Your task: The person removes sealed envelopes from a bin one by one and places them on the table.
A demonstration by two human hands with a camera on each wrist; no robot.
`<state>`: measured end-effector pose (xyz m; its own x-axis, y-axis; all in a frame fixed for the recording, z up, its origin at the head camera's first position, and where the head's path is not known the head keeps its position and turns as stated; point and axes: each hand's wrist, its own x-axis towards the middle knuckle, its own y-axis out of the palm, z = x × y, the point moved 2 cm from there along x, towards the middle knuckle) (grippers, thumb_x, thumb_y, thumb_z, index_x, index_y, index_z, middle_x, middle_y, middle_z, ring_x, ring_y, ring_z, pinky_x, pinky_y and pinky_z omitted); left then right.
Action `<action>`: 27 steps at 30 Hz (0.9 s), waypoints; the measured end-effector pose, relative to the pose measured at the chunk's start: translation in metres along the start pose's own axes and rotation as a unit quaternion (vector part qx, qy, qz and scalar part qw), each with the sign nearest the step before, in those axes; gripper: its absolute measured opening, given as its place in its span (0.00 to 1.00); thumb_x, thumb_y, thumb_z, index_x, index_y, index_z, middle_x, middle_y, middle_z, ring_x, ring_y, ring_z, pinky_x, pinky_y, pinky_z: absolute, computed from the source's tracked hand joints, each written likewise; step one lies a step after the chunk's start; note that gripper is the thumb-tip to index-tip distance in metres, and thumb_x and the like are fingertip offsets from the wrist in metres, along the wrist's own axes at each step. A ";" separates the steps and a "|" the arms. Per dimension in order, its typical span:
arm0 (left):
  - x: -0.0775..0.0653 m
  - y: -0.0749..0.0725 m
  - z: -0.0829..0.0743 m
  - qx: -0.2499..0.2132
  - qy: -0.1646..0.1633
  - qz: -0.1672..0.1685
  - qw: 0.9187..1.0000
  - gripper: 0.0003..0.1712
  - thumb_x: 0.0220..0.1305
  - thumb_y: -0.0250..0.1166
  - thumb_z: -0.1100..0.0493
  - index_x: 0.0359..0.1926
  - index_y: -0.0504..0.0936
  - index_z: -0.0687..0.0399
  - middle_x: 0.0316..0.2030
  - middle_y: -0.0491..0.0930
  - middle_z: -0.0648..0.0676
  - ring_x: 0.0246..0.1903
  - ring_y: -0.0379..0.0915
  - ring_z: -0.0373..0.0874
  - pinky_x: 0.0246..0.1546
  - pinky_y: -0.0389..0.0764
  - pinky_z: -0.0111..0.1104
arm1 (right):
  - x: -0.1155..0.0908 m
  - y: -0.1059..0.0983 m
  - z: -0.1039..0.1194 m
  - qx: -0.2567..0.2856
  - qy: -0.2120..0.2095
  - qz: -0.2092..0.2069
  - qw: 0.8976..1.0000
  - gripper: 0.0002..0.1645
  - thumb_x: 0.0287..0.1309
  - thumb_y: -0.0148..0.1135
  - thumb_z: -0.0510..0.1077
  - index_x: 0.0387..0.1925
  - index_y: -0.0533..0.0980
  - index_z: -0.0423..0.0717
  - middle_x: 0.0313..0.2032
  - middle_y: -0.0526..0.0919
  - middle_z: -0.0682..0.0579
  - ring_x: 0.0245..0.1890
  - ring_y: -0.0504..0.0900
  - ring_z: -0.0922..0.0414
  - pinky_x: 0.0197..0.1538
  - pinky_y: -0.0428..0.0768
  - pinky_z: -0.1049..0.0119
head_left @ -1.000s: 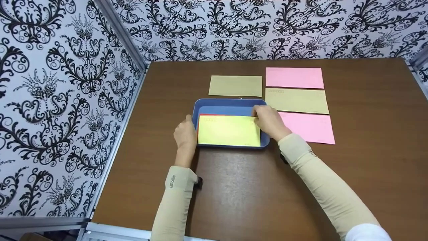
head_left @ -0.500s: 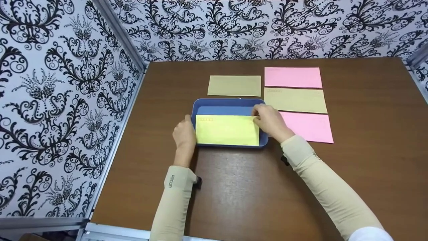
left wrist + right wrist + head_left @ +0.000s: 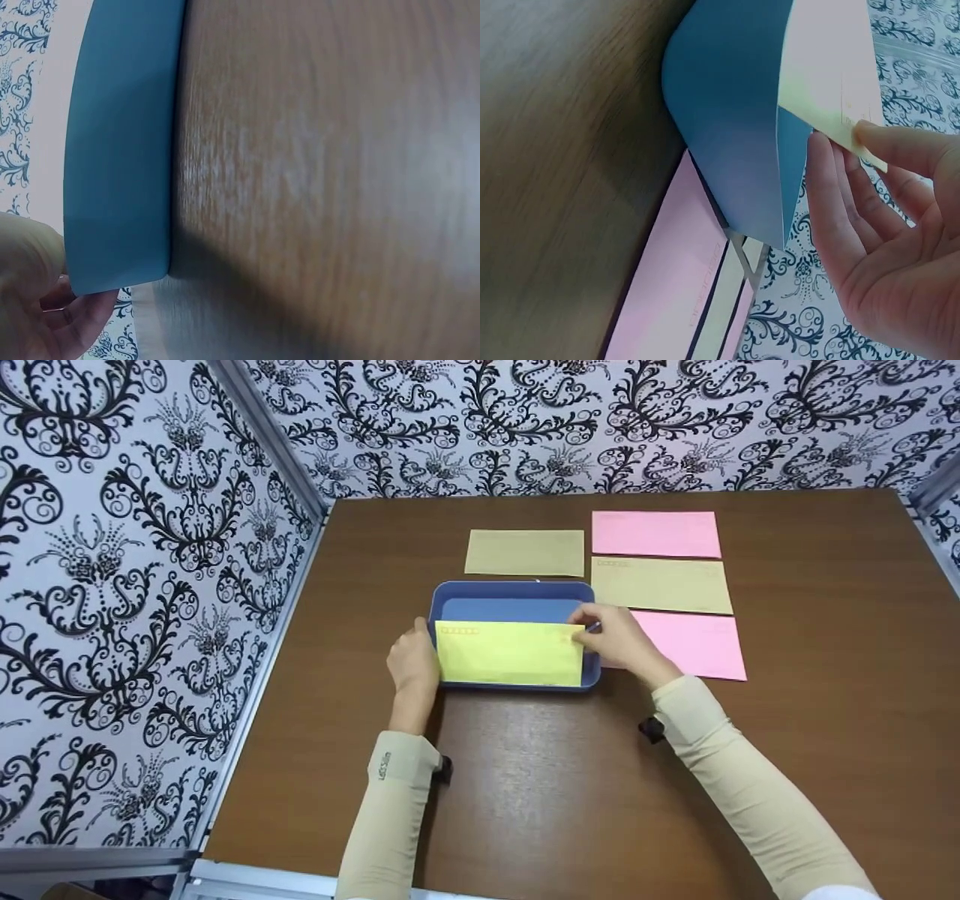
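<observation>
A blue tray rests on the brown table. Its left side is gripped by my left hand; in the left wrist view that hand curls round the end of the tray. A yellow envelope with small printed boxes at its upper left lies over the tray's near half. My right hand pinches its upper right corner between thumb and fingers. From the right wrist, the envelope slants up above the tray wall, its pinched end raised. What lies under the envelope is hidden.
Right of the tray are a pink envelope, a tan one and another pink one, in a column. A tan envelope lies behind the tray. Patterned walls bound the table at back and left.
The yellow envelope has shifted slightly left, and the red edge seen beneath it is now covered. My right hand has come slightly nearer and right. The left hand keeps its place on the tray.
</observation>
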<state>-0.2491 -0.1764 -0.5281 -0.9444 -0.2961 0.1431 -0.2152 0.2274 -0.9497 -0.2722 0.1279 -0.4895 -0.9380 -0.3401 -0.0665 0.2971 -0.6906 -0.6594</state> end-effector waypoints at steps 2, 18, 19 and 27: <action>0.000 0.000 0.000 -0.001 -0.001 0.003 1.000 0.15 0.70 0.48 0.65 0.52 0.77 0.57 0.41 0.86 0.63 0.39 0.85 0.65 0.37 0.84 0.54 | -0.002 0.000 -0.002 0.018 0.005 0.006 1.000 0.11 0.61 0.63 0.34 0.46 0.81 0.37 0.45 0.84 0.36 0.41 0.85 0.46 0.42 0.87 0.59; 0.000 0.000 0.001 0.002 0.003 0.003 1.000 0.15 0.70 0.49 0.66 0.53 0.77 0.58 0.40 0.86 0.64 0.39 0.85 0.64 0.37 0.84 0.54 | -0.016 0.003 -0.018 0.058 0.001 0.027 0.998 0.09 0.59 0.64 0.33 0.41 0.79 0.32 0.39 0.87 0.35 0.36 0.86 0.53 0.40 0.86 0.65; 0.000 0.000 0.001 0.002 0.002 0.005 1.000 0.15 0.70 0.49 0.66 0.53 0.77 0.58 0.40 0.86 0.63 0.39 0.85 0.64 0.37 0.84 0.54 | -0.016 0.003 -0.018 0.047 -0.006 0.025 0.999 0.08 0.59 0.64 0.33 0.40 0.80 0.32 0.38 0.87 0.36 0.37 0.86 0.53 0.40 0.85 0.67; 0.000 -0.001 -0.001 -0.006 0.000 0.007 1.000 0.15 0.70 0.48 0.67 0.52 0.77 0.58 0.40 0.86 0.63 0.39 0.84 0.65 0.37 0.84 0.54 | -0.017 0.003 -0.019 0.011 -0.029 0.015 0.999 0.04 0.58 0.64 0.34 0.36 0.80 0.35 0.36 0.89 0.39 0.39 0.88 0.50 0.38 0.79 0.74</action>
<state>-0.2485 -0.1760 -0.5267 -0.9473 -0.2933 0.1287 -0.2039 0.2424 -0.9485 -0.2590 0.1438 -0.5051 -0.9174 -0.3957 -0.0421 0.3286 -0.6937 -0.6409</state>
